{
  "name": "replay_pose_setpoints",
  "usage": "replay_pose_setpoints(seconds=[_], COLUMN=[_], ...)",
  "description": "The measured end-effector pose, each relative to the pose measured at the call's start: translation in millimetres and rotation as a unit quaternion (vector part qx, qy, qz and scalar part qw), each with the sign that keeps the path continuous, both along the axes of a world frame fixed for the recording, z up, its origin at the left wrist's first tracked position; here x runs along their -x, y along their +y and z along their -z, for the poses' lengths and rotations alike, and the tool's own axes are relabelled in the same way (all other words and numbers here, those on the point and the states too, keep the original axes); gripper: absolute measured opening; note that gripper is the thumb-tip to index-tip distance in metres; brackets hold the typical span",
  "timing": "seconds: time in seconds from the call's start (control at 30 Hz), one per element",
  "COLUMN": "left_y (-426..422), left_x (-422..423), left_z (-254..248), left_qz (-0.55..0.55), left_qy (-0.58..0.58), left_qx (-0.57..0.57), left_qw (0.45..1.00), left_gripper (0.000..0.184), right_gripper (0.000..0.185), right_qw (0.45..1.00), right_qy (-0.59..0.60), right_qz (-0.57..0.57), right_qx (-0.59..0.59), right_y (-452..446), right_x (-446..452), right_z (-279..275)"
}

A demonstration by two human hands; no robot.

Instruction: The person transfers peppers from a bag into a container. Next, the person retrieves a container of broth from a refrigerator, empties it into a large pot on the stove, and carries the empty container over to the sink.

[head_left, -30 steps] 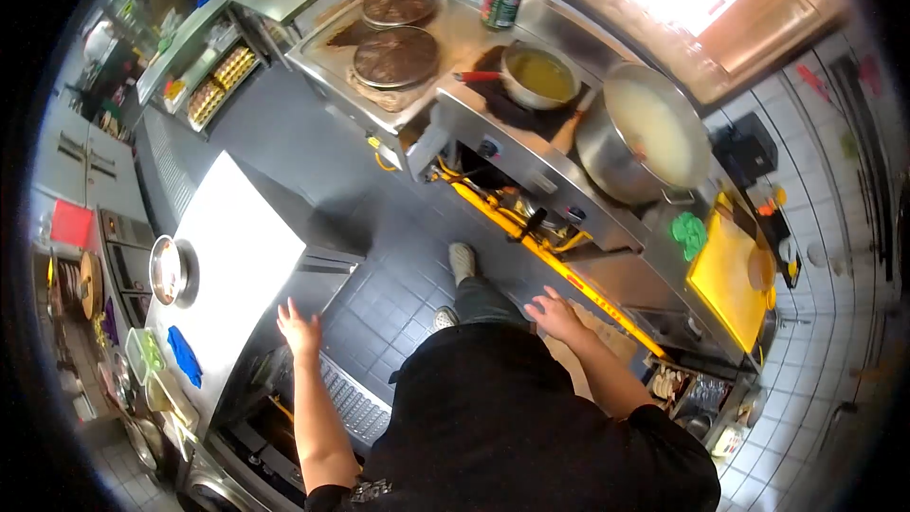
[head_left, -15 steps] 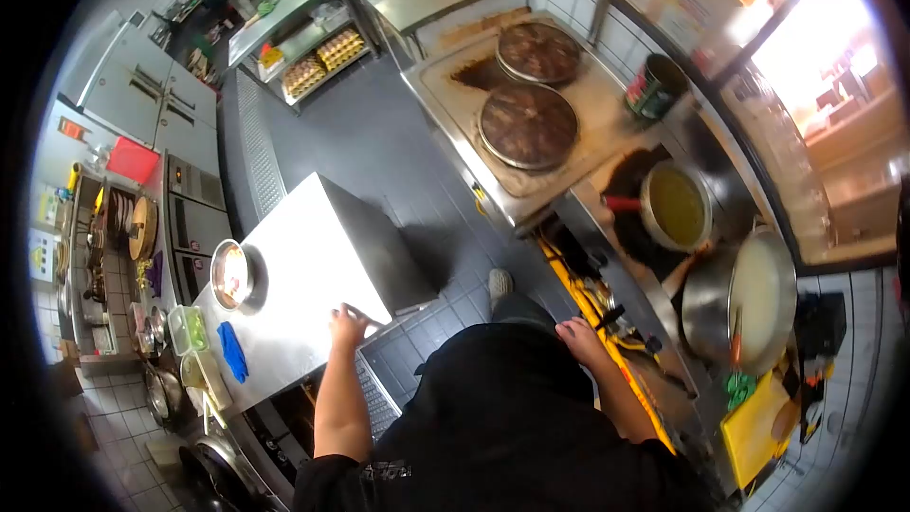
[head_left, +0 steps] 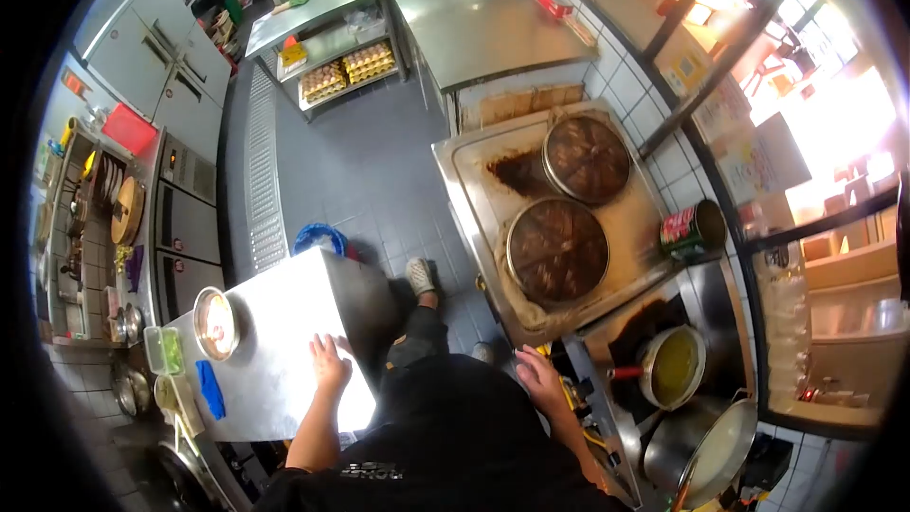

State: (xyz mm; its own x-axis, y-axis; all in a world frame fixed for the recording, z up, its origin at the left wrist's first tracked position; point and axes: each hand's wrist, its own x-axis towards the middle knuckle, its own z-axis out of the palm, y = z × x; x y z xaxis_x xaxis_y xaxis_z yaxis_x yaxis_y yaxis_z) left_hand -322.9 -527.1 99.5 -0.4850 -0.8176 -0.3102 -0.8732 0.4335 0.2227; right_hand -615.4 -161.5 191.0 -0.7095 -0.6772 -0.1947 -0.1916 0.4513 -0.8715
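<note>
both sets of fingers are parted, your left hand (head_left: 329, 366) over the bright counter (head_left: 275, 351). your right hand (head_left: 540, 381) hangs near the corner of the stove (head_left: 466, 180).

Advanced along the stoves. Left hand (head_left: 329, 363) passed from beside the worktop's (head_left: 275, 322) edge to over its surface; blue bin (head_left: 319, 237) appeared ahead of it. Round dark plates (head_left: 556, 251) drew nearer, ahead of right hand (head_left: 540, 379); large pot (head_left: 671, 446) dropped behind it.
</note>
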Motion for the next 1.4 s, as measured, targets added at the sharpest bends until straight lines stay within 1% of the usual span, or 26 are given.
replay_pose_setpoints(seconds=[0.03, 0.07, 0.13, 0.17, 0.23, 0.27, 0.33, 0.4, 0.43, 0.53, 0.6, 0.67, 0.73, 0.8, 0.83, 0.9, 1.0, 1.03, 1.13, 1.17, 1.2, 1.27, 1.3, 1.4], left_y=[-21, -43, -105, -132, -192, -216, -263, -298, -315, -349, -369, -368, -368, -369, -374, -383, -403, -411, -418, -416, -421, -442, -449, -496], left_x=[24, 49, 78, 96, 111, 117, 121, 126, 122, 113, 112, 104, 103, 108, 109, 124, 137, 135, 136, 133, 138, 152, 161, 198], left_z=[12, 23, 43, 53, 53, 56, 26, 18, 16, 26, 29, 33, 39, 45, 44, 41, 39, 45, 76, 83, 84, 79, 80, 47], left_qz=[0.017, 0.007, 0.033, -0.001, -0.071, -0.06, -0.118, -0.143, -0.154, -0.169, -0.221, -0.201, -0.193, -0.197, -0.203, -0.231, -0.268, -0.294, -0.377, -0.405, -0.487, -0.618, -0.639, -0.595], left_qy=[0.0, -0.004, 0.007, 0.027, 0.052, 0.044, 0.027, -0.01, -0.035, -0.088, -0.118, -0.161, -0.199, -0.215, -0.222, -0.239, -0.235, -0.242, -0.194, -0.158, -0.081, 0.084, 0.107, 0.103], left_qx=[0.028, 0.032, 0.073, 0.061, 0.04, 0.056, 0.034, 0.01, 0.001, -0.033, -0.16, -0.125, -0.122, -0.138, -0.148, -0.175, -0.214, -0.245, -0.263, -0.231, -0.291, -0.387, -0.392, -0.325], left_qw=[0.999, 0.999, 0.997, 0.998, 0.995, 0.996, 0.992, 0.99, 0.987, 0.981, 0.955, 0.958, 0.953, 0.947, 0.942, 0.927, 0.91, 0.892, 0.867, 0.871, 0.819, 0.679, 0.653, 0.728], left_gripper=[0.072, 0.07, 0.07, 0.071, 0.072, 0.07, 0.068, 0.065, 0.063, 0.056, 0.043, 0.036, 0.033, 0.032, 0.031, 0.032, 0.034, 0.036, 0.037, 0.034, 0.033, 0.032, 0.032, 0.034], right_gripper=[0.041, 0.042, 0.043, 0.045, 0.046, 0.046, 0.048, 0.048, 0.051, 0.052, 0.054, 0.054, 0.055, 0.055, 0.055, 0.056, 0.056, 0.056, 0.057, 0.059, 0.06, 0.061, 0.063, 0.064], right_qw=[0.999, 0.999, 0.999, 0.998, 0.996, 0.995, 0.999, 0.995, 0.994, 0.989, 0.985, 0.979, 0.968, 0.952, 0.964, 0.954, 0.935, 0.927, 0.908, 0.894, 0.891, 0.887, 0.886, 0.844], right_qy=[-0.024, -0.016, -0.005, -0.005, -0.026, -0.033, 0.004, 0.073, 0.081, 0.101, 0.119, 0.127, 0.155, 0.179, 0.124, 0.138, 0.154, 0.164, 0.163, 0.185, 0.188, 0.193, 0.187, 0.262], right_qz=[0.021, 0.028, 0.042, 0.055, 0.081, 0.092, 0.049, -0.005, -0.024, -0.071, -0.1, -0.131, -0.164, -0.208, -0.206, -0.239, -0.299, -0.32, -0.372, -0.396, -0.402, -0.411, -0.416, -0.453], right_qx=[0.024, 0.015, 0.009, 0.012, 0.022, 0.023, -0.009, -0.062, -0.067, -0.082, -0.076, -0.09, -0.112, -0.132, -0.116, -0.116, -0.112, -0.106, -0.101, -0.101, -0.097, -0.088, -0.078, -0.118], right_y=[-17, -33, -78, -95, -148, -171, -229, -280, -308, -384, -424, -467, -509, -550, -572, -621, -696, -724, -807, -838, -867, -929, -958, -1042], right_x=[15, 32, 56, 72, 90, 103, 122, 149, 156, 185, 205, 221, 239, 257, 264, 280, 305, 313, 343, 351, 362, 378, 388, 410], right_z=[-1, -2, -4, 3, -2, -8, -23, -36, -36, -56, -57, -62, -60, -58, -50, -49, -34, -27, -23, -23, -29, -41, -49, -52])
